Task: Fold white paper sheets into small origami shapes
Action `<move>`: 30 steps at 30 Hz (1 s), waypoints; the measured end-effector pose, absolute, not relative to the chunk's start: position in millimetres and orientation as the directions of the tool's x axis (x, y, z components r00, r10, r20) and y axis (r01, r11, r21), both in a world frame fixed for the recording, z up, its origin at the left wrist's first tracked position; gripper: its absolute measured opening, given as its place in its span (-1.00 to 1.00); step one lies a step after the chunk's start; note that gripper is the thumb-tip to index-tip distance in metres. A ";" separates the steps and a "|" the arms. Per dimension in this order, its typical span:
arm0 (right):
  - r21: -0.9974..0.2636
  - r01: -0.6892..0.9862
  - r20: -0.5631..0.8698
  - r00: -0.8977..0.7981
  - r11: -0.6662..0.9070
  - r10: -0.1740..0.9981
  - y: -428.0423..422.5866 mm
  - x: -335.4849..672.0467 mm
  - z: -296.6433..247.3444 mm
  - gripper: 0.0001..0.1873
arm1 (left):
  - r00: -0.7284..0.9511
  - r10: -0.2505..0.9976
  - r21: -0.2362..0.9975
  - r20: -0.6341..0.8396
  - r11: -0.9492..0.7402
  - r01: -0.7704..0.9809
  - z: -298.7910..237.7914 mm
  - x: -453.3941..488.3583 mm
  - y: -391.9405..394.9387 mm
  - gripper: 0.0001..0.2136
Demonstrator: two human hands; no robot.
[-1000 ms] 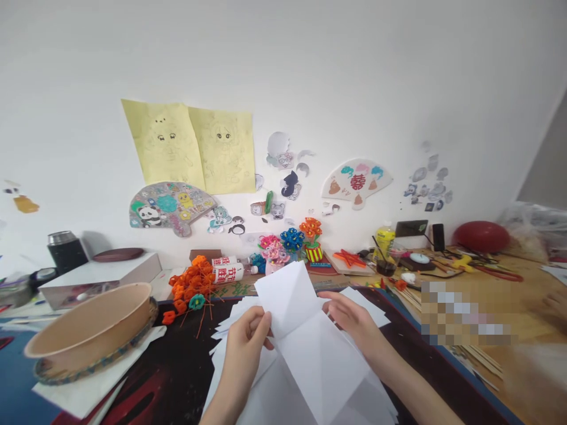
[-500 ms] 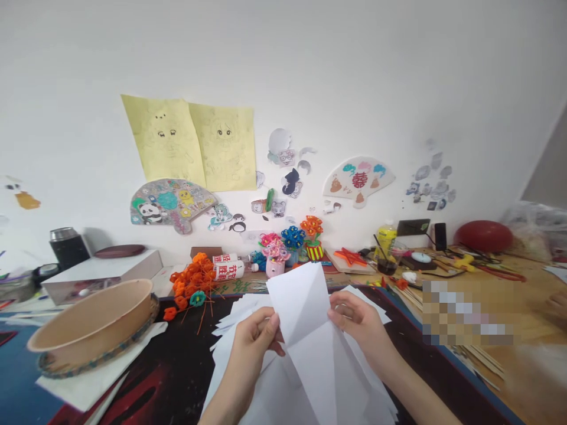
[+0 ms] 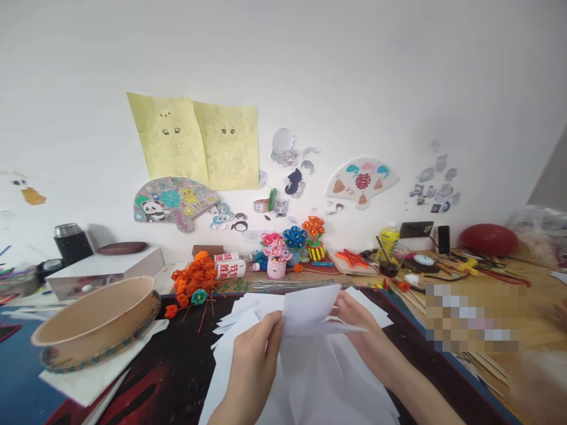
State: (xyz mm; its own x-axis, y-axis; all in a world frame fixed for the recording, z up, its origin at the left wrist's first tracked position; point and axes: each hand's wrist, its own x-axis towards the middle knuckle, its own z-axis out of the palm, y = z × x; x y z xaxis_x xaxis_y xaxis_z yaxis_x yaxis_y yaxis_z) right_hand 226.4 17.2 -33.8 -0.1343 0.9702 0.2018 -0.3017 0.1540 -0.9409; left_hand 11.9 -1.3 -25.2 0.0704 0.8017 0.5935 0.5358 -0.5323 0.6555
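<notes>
White folded sheet (image 3: 310, 308) pinched by left hand (image 3: 259, 354) — right hand (image 3: 367, 335) grips too, half hidden.

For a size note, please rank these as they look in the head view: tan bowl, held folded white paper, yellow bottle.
1. tan bowl.
2. folded white paper, enlarged by nearness to the camera.
3. yellow bottle, farthest away.

Left hand (image 3: 254, 360) and right hand (image 3: 363, 333) both bare, forearms (image 3: 416, 395) bare to frame edge, nails probably short, view blurry.
</notes>
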 end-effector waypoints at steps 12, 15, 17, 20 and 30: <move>-0.986 -0.092 0.157 -0.212 0.140 0.965 13.8 221.2 -39.4 -0.63 | 0.021 0.965 0.958 0.262 -0.263 0.112 -14.3 12.6 9.2 -0.73; -0.984 -0.128 0.143 -0.159 0.123 0.977 14.2 217.9 -40.8 -0.57 | 0.031 0.978 0.969 0.206 -0.209 0.135 -20.5 14.8 10.9 -0.69; -0.983 -0.149 0.127 -0.147 0.104 0.981 13.6 215.1 -39.1 -0.55 | 0.018 0.982 0.973 0.189 -0.189 0.129 -24.9 16.1 11.7 -0.65; -0.986 -0.132 0.113 -0.108 0.098 0.988 13.0 211.9 -35.9 -0.48 | -0.018 0.980 0.978 0.198 -0.197 0.069 -28.2 17.6 12.5 -0.63; -0.974 -0.178 0.163 -0.145 0.137 0.976 19.1 216.6 -41.9 -0.43 | -0.077 0.978 0.981 0.193 -0.192 0.016 -26.8 23.7 13.8 -0.66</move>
State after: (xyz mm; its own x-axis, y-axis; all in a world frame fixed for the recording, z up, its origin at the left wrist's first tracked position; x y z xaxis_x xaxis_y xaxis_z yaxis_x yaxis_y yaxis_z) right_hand 216.6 19.1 -41.9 -0.1455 0.9758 0.1635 -0.1784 0.1367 -0.9744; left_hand 23.7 13.8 -26.8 -0.0765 0.9783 0.1928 0.0163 -0.1921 0.9812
